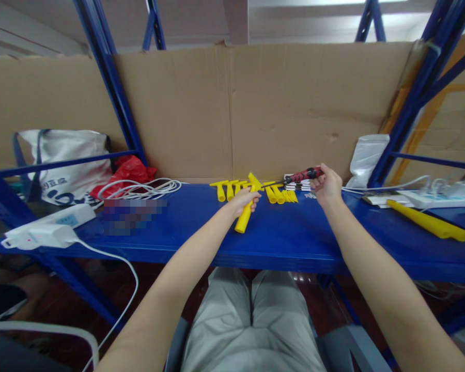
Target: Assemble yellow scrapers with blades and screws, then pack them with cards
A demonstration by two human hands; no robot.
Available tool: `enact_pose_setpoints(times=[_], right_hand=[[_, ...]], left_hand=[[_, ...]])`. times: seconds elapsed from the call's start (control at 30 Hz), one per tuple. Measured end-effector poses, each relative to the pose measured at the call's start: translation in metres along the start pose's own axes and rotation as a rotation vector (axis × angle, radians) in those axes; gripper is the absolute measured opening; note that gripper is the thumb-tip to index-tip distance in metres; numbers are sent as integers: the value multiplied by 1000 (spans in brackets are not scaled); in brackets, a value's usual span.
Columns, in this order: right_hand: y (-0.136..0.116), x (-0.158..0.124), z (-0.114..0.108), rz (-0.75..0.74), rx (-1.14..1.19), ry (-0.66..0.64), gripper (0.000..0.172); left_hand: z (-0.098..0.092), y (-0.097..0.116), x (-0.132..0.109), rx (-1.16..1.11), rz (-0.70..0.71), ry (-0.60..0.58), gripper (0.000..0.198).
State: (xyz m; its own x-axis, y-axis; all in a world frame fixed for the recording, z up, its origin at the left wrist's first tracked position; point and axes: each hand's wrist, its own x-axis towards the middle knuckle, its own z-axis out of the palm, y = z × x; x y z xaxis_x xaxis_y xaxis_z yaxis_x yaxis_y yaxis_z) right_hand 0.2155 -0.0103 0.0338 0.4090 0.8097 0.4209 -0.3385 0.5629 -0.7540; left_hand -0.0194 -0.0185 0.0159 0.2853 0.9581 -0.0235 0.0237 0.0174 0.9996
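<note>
My left hand (245,200) is wrapped round a yellow T-shaped plastic handle (243,221), its wide tube end pointing down toward me. In my right hand (327,185) is a screwdriver (303,176) with a red and black grip. Its thin shaft points left, and the tip meets the upper part of the yellow handle, near the crosspiece. Whether it sits in a screw is too small to tell. Behind my left hand several like yellow handles (221,193) lie in a row, with more yellow pieces (278,194) just to the right.
Blue shelf table (186,230) with a cardboard wall (178,113) behind. At left: a power strip (67,217), coiled white cable (155,189), a red plastic bag (129,173) and a cloth bag (67,155). At right: a long yellow piece (430,222) and another power strip (437,200).
</note>
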Motion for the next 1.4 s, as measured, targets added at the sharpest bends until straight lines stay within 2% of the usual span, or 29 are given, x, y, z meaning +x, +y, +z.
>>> enact_pose_setpoints(times=[0.13, 0.27, 0.57, 0.83, 1.03, 1.23, 1.4], right_hand=[[1, 8, -8, -67, -13, 81, 31], [2, 10, -10, -69, -57, 89, 32], [1, -12, 9, 78, -84, 3, 24], [-3, -16, 14, 235, -207, 94, 19], [2, -21, 15, 358, -561, -18, 19], [8, -26, 17, 558, -986, -170, 19], [14, -33, 20, 642, -1119, -288, 19]], left_hand=[[0, -1, 0, -6, 14, -34, 20], [0, 0, 0, -5, 9, -13, 19], [1, 2, -2, 8, 4, -24, 21], [2, 2, -3, 6, 11, -25, 20], [2, 2, -3, 20, 7, -25, 18], [1, 2, -3, 34, -4, -24, 16], [1, 2, -3, 41, -1, -32, 15]])
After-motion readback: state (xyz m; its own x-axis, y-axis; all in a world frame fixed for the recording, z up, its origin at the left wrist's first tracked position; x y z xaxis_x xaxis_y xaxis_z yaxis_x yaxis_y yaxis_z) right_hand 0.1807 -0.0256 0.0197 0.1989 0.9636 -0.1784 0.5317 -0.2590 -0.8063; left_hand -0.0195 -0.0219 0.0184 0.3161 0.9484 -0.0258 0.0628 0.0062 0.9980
